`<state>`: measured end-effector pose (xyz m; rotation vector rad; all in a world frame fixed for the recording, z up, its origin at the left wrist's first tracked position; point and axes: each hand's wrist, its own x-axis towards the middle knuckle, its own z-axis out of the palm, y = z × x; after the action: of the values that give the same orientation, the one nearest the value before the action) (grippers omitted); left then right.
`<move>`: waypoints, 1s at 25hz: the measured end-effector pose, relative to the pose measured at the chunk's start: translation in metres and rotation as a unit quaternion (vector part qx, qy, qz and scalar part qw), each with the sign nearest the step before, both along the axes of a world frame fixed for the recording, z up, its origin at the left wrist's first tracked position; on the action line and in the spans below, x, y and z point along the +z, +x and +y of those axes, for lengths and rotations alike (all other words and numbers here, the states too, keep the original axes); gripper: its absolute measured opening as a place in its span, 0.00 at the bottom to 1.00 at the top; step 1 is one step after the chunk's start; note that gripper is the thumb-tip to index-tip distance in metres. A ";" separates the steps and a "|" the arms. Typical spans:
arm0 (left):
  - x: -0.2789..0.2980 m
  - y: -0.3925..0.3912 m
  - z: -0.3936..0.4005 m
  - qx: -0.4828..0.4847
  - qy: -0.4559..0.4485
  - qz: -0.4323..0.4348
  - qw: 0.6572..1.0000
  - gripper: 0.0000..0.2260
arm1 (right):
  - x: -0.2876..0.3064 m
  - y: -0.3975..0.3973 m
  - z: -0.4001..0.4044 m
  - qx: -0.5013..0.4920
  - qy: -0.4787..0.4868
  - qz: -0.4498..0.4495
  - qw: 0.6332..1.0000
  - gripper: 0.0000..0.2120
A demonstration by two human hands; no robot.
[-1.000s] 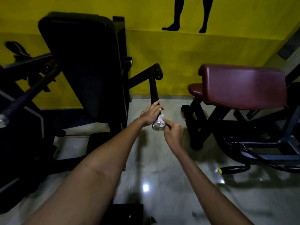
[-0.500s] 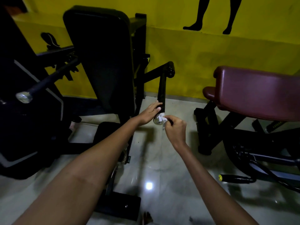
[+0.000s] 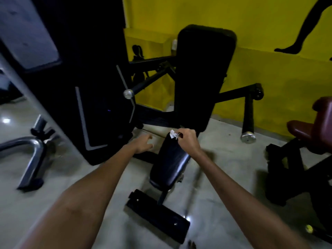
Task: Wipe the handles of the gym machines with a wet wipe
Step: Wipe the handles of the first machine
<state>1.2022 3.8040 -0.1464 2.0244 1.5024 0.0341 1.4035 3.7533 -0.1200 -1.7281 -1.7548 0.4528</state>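
Over the black seat pad (image 3: pixel 169 164) of a gym machine, the right hand (image 3: pixel 187 141) pinches a small white wet wipe (image 3: pixel 173 136). Beside it, the left hand (image 3: pixel 143 143) hangs loosely curled and empty. Neither touches a handle; next comes reaching the chrome-capped left handle (image 3: pixel 138 88).

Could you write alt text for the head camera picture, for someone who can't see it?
A person's right hand pinches a small white wet wipe above a black gym seat; the left hand hangs empty beside it. Behind stand a dark machine and a yellow wall.
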 end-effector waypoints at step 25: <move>0.015 -0.225 0.084 -0.123 0.101 0.153 0.975 0.22 | 0.007 -0.178 0.127 -0.055 -0.021 -0.046 0.997 0.13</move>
<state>0.9771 3.8876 -0.1315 2.4585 1.4621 -0.2442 1.2254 3.8806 -0.1126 -1.8916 -1.7140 0.3688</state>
